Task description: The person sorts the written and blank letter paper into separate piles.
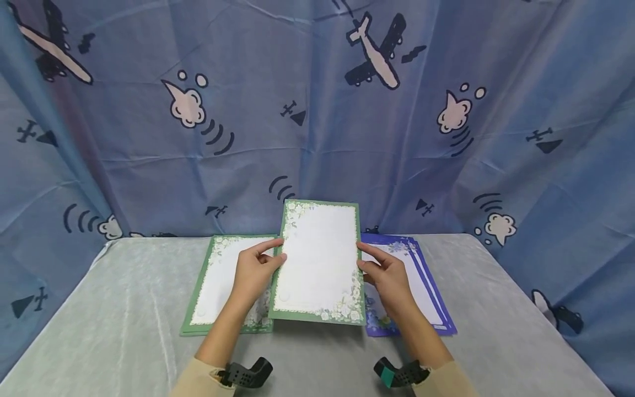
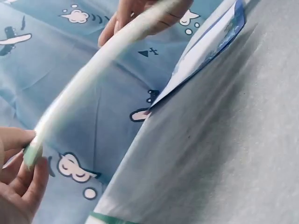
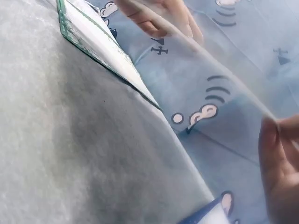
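A white sheet of paper with a green floral border (image 1: 319,259) is held up above the table, tilted toward the head camera. My left hand (image 1: 255,271) pinches its left edge between thumb and fingers. At the opposite edge, my right hand (image 1: 388,274) pinches it the same way. Both wrist views show the sheet nearly edge-on and slightly bowed, with the left hand (image 2: 21,175) and right hand (image 3: 280,163) at its ends. Behind the left hand lie green-bordered sheets (image 1: 213,292); behind the right hand lie purple-bordered sheets (image 1: 426,292), slightly fanned.
A pale grey cloth covers the table (image 1: 134,309). Behind it hangs a blue curtain (image 1: 317,110) printed with planes and clouds. Dark wrist devices (image 1: 248,375) sit at both cuffs.
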`<state>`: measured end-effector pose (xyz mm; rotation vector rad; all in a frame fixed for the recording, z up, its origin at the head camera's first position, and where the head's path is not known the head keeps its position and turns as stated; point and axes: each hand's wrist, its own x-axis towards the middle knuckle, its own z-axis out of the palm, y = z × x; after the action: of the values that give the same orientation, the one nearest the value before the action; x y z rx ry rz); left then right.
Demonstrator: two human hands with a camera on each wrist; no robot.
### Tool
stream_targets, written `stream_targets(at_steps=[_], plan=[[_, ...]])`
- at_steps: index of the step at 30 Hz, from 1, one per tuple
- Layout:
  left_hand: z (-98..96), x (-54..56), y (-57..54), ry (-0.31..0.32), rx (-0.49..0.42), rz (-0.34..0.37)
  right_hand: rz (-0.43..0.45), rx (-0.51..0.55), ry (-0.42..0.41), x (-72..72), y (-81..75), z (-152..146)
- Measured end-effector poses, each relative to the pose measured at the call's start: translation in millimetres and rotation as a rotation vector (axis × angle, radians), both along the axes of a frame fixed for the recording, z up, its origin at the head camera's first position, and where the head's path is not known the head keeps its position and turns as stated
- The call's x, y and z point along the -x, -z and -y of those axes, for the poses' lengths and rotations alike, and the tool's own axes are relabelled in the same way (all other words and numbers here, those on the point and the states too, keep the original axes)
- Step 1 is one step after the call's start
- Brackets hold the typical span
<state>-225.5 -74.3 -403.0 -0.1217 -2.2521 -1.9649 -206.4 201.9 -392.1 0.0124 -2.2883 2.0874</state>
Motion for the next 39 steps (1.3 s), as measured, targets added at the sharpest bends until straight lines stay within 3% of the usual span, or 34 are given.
stream_targets(at_steps=[7,13,22,27,33,39], plan=[[5.9,-3.4,-8.9,-0.006,0.089,-0.036,-0.034,-0.129,0.017,-7.1,-13.5,10.9],[16.1,-5.8,-19.5,-0.045,0.152,-0.035,-0.085,-0.18,-0.021,-6.3,-23.1,21.8],[48.6,-11.1,-45.3,-0.131,0.22,-0.015,-0.128,-0.26,-0.037,2.1,-45.9,66.3],[71.3,-16.5,-58.5,-0.159,0.252,0.016,-0.113,-0.219,-0.037,4.8,-55.1,89.9],[93.1,-21.3,-62.2,-0.156,0.274,0.067,-0.096,-0.163,-0.043,6.7,-48.0,108.3],[104.3,-19.5,-60.6,-0.098,0.327,0.109,-0.14,-0.165,-0.011,10.2,-32.4,118.9]])
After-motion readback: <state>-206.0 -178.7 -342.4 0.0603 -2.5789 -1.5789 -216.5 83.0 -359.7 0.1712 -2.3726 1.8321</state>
